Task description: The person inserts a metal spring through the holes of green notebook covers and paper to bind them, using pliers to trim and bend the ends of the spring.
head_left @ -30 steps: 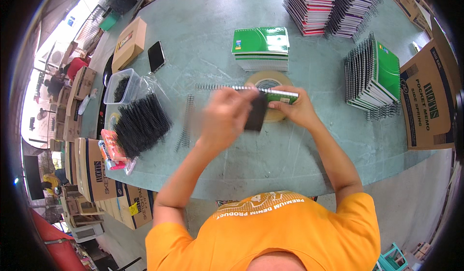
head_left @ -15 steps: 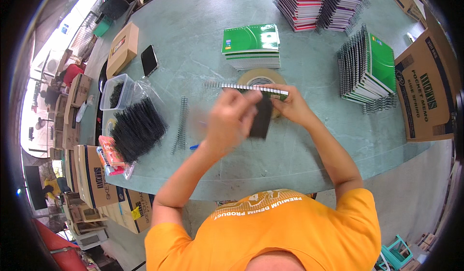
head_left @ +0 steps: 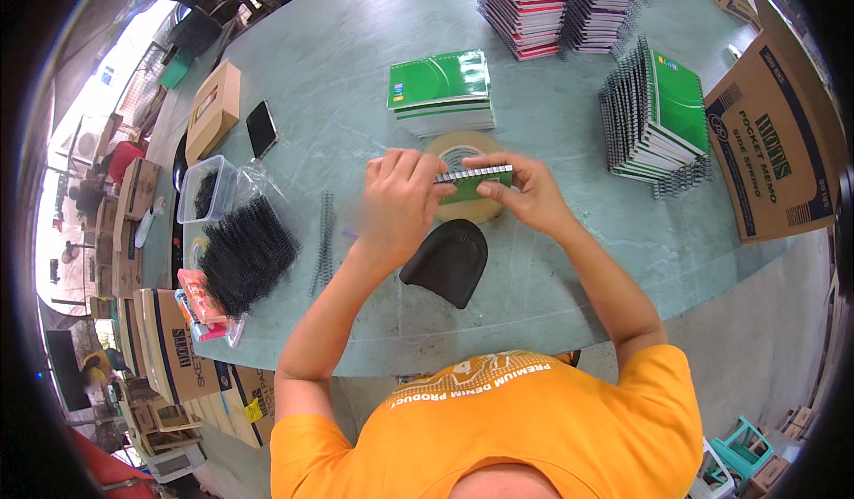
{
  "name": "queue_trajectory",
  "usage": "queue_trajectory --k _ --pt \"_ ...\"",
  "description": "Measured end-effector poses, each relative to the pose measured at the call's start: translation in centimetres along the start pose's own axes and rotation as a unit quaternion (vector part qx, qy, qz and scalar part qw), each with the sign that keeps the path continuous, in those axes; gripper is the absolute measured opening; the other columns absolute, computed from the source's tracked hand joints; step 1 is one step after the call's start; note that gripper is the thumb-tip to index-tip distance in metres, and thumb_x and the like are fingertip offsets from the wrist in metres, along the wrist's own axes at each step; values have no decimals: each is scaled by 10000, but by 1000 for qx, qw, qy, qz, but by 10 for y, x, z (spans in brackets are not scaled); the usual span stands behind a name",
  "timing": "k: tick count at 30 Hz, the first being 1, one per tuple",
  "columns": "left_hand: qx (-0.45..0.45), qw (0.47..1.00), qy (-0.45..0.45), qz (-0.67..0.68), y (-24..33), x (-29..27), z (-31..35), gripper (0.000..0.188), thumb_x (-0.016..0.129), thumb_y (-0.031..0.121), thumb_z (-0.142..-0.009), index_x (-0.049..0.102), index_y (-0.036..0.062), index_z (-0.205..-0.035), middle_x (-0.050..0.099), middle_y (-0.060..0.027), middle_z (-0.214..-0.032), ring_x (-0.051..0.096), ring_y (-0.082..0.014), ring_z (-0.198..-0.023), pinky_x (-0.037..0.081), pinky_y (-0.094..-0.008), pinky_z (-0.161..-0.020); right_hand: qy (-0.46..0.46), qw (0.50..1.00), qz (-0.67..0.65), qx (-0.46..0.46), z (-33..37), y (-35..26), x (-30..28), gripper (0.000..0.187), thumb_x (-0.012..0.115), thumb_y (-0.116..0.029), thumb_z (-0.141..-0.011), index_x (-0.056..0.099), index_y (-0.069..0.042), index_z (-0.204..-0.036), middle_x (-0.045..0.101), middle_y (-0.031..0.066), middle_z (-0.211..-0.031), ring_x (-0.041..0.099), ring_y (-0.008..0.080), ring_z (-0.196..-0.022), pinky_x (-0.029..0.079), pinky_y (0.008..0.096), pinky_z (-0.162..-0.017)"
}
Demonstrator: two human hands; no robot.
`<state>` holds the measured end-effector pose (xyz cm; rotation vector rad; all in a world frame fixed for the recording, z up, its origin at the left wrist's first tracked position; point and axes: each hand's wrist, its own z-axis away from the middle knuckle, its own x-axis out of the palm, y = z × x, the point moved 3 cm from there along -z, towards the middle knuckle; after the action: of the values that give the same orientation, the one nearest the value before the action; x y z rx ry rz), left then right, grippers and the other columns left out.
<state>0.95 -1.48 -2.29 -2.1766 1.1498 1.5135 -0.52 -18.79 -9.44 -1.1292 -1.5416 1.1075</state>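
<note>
A small green spiral notebook (head_left: 471, 186) is held up edge-on between my hands, its coiled edge facing up. My right hand (head_left: 525, 198) pinches its right end between thumb and fingers. The fingers of my left hand (head_left: 398, 197) are closed at the left end of the coil and cover it; this hand is slightly blurred. Beneath the notebook lies a wide roll of clear tape (head_left: 487, 210) on the table. A black rounded pad (head_left: 449, 263) rests just nearer to me. Loose wire spirals (head_left: 324, 241) lie left of my left forearm.
Green notebooks are stacked beyond the tape (head_left: 440, 81) and at the right (head_left: 676, 103). Taller notebook stacks (head_left: 534, 10) stand at the back. On the left are a heap of black spirals (head_left: 249, 254), a plastic tub (head_left: 206, 192) and a phone (head_left: 261, 129). A carton (head_left: 769, 143) stands far right.
My left hand has moved left to the end of the notebook. The black pad, formerly hanging below my hands, now lies flatter and nearer to me. The view has shifted slightly.
</note>
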Motion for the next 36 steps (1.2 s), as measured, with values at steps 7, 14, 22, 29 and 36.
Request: queue_trajectory --k 7,14,22,29,36 --pt "5 995 -49 83 6 8 -14 207 655 166 -789 595 50 -949 585 -104 -882 548 -299 -862 427 -380 -753 19 984 178 -11 11 12 -10 198 647 -191 -856 674 -59 -1002 674 32 -795 536 73 -664 449 263 -608" --pt "31 987 -45 154 16 23 -24 181 652 124 -777 612 39 -932 592 -116 -902 556 -306 -879 443 -383 -773 20 975 219 13 12 22 -16 199 634 -203 -851 671 -40 -959 630 81 -689 496 90 -587 426 289 -548" --pt "53 974 -36 218 32 35 -28 167 622 43 -742 614 33 -908 596 -119 -878 557 -308 -884 461 -379 -756 25 971 236 0 16 24 -18 138 552 -89 -837 614 28 -878 565 120 -603 486 117 -531 398 308 -507" --pt "30 977 -12 209 33 37 -29 146 614 24 -718 604 42 -863 560 -121 -803 544 -322 -828 445 -392 -713 49 947 316 -19 19 3 -5 145 575 -106 -837 626 -26 -947 545 157 -602 487 228 -483 385 343 -486" --pt "-120 970 -209 27 -9 -2 -8 258 687 71 -699 632 24 -947 622 -150 -850 593 -283 -781 459 -365 -689 50 975 207 -69 20 0 -14 350 678 -155 -814 599 -51 -1139 660 82 -825 600 159 -731 475 300 -696"
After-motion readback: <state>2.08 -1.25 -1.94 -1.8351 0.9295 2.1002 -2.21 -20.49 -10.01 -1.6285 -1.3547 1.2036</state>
